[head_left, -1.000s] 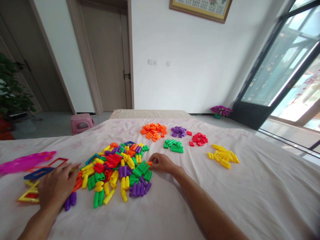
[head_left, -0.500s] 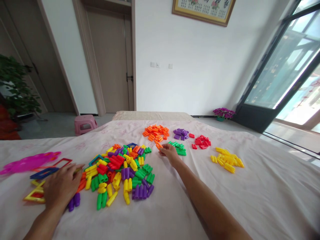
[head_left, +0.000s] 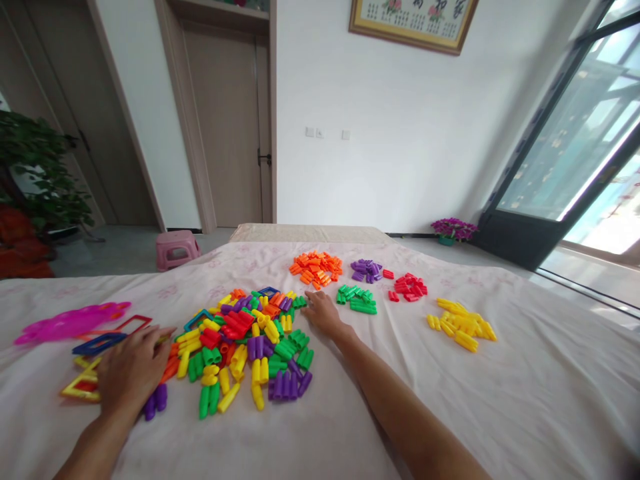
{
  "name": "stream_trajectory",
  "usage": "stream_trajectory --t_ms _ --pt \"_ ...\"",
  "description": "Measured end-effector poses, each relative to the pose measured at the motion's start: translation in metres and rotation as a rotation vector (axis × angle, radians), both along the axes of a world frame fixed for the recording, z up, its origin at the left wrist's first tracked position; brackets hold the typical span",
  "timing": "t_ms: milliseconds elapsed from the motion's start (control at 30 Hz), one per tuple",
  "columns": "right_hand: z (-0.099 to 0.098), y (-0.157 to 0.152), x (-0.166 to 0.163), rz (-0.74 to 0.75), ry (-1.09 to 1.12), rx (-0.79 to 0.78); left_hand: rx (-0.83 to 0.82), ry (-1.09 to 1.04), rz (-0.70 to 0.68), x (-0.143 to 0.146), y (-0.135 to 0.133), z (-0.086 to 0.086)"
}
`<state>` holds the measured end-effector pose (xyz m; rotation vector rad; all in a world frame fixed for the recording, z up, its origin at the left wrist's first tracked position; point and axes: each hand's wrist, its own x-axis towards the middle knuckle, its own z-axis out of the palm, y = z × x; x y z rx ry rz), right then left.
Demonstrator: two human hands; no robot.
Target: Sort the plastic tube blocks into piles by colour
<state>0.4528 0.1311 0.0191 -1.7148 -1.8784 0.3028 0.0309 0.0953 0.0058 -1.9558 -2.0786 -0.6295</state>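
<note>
At the left, my left hand (head_left: 133, 367) lies palm down over part of the toy pieces, with fingers stretched to the right and a yellow bit showing by the fingertips. Beside it are a blue frame (head_left: 99, 344), a yellow frame (head_left: 80, 390) and a purple block (head_left: 155, 401). A mixed pile of plastic tube-shaped building blocks (head_left: 240, 325) spreads to its right. My right hand (head_left: 324, 315) is at the pile's far right edge, fingers apart, close to a green block (head_left: 299, 302); whether they touch it I cannot tell.
Single-colour groups lie farther off: orange blocks (head_left: 316, 268), purple blocks (head_left: 367, 271), red blocks (head_left: 411, 287), green blocks (head_left: 363, 305) and yellow blocks (head_left: 465, 323). A magenta plastic item (head_left: 73, 322) lies far left on the cloth (head_left: 400, 400). Beyond stands a pink stool (head_left: 177, 250).
The orange block has left my right hand and rests by the orange group. That hand has come back left toward the mixed pile. My left hand stays in place.
</note>
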Motion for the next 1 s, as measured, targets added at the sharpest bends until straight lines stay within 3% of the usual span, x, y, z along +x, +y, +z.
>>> stream_trajectory --t_ms 100,233,367,500,600,800,1000 --pt "0.007 0.003 -0.009 -0.018 -0.196 -0.071 0.003 0.009 -0.011 -0.001 0.000 0.000" --pt "0.010 0.009 -0.010 -0.013 -0.215 -0.132 -0.016 0.026 0.008 -0.001 0.000 0.001" --pt "0.003 0.006 -0.002 -0.027 -0.066 -0.069 -0.019 0.029 0.009 0.000 0.000 0.001" --pt "-0.008 0.000 0.007 -0.036 0.248 -0.023 -0.006 0.056 0.001 -0.002 0.001 -0.001" --pt "-0.010 -0.007 0.016 -0.106 0.365 0.049 -0.008 0.053 -0.005 -0.004 0.003 -0.003" --pt "0.009 -0.026 0.046 -0.336 -0.034 0.237 -0.017 0.049 -0.001 -0.009 0.007 -0.008" --pt "0.021 -0.033 0.084 -0.641 -0.142 0.192 -0.026 0.047 -0.004 -0.010 0.009 -0.011"
